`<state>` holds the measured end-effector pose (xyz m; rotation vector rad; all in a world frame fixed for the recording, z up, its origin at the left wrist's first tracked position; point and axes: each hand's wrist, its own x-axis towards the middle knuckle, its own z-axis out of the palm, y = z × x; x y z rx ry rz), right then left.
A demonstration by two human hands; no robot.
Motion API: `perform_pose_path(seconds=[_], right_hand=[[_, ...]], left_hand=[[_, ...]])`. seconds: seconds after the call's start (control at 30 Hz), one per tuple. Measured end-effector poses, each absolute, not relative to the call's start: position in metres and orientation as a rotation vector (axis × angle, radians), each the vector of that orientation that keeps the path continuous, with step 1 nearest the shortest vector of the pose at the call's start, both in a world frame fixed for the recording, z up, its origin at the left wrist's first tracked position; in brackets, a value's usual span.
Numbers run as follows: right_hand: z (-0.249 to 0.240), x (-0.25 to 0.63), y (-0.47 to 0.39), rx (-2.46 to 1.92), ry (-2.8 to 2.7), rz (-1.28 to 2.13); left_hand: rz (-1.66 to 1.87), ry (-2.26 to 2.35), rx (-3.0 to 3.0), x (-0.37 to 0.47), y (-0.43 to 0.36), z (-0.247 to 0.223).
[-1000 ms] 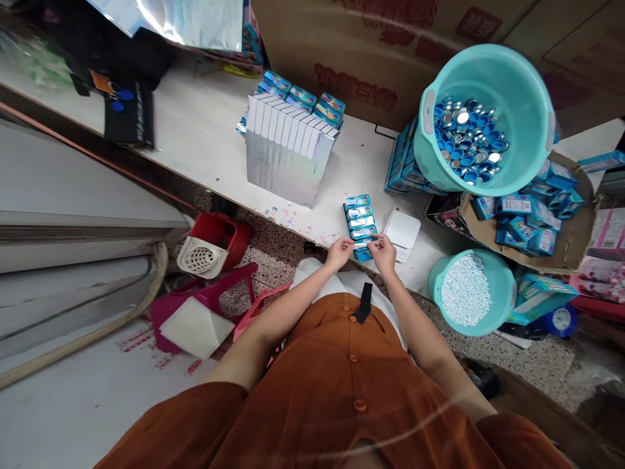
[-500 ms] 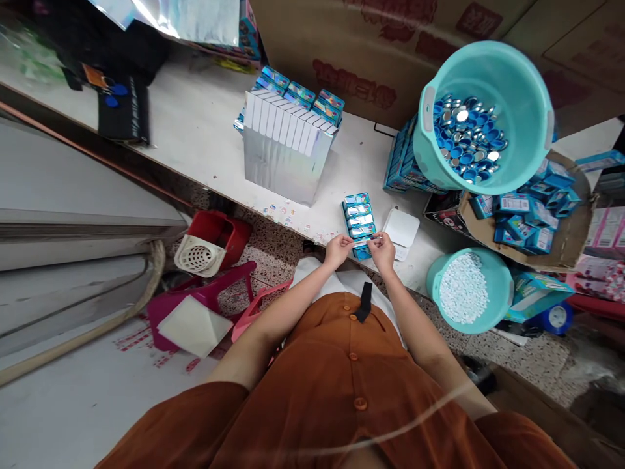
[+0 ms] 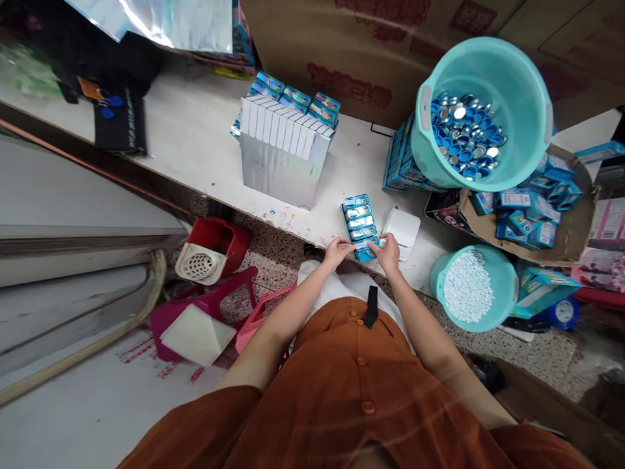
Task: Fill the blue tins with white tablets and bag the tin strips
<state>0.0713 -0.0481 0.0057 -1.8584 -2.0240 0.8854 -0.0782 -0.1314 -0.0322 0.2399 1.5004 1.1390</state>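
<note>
Several small blue boxes (image 3: 361,221) with shiny tops lie in a short row near the table's front edge. Across one of the nearer boxes runs a narrow whitish strip (image 3: 362,245). My left hand (image 3: 336,253) is closed at the strip's left end, thumb and fingers pinched together. At the right end my right hand (image 3: 389,253) is also closed, its thumb on the box and its forefinger curled just behind. A white flat device like a small scale (image 3: 403,228) lies right beside my right hand.
Behind stands a silvery carton (image 3: 283,170) with white flaps and blue boxes. To the right are a teal bucket (image 3: 527,98) of blue-and-silver caps, a cardboard box (image 3: 579,221) of blue packets, and a teal basin (image 3: 508,293) of white pieces. A red mop bucket (image 3: 234,238) stands on the floor.
The strip has come down onto a nearer box, and my right thumb now lies on that box. My head view has shifted slightly.
</note>
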Motion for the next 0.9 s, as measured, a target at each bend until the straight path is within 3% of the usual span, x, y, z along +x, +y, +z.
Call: perform_pose_path(seconds=[0.43,0.6,0.73,0.9], right_hand=[[-0.026,0.080,-0.051,-2.016,-1.553,1.171],[-0.015,0.074,-0.050,-1.962,-1.579,0.978],[0.005,0.060,-0.050,-1.878,-1.603,0.908],[0.035,0.035,-0.056,-1.859,-1.528,0.895]], left_hand=[[0.973,1.660,0.511,-0.089,-0.136,-0.051],[1.032,1.812,0.870,-0.175,-0.118,-0.012],[0.965,2.091,1.533,-0.276,-0.051,0.036],[0.572,2.076,2.056,-0.369,0.042,0.067]])
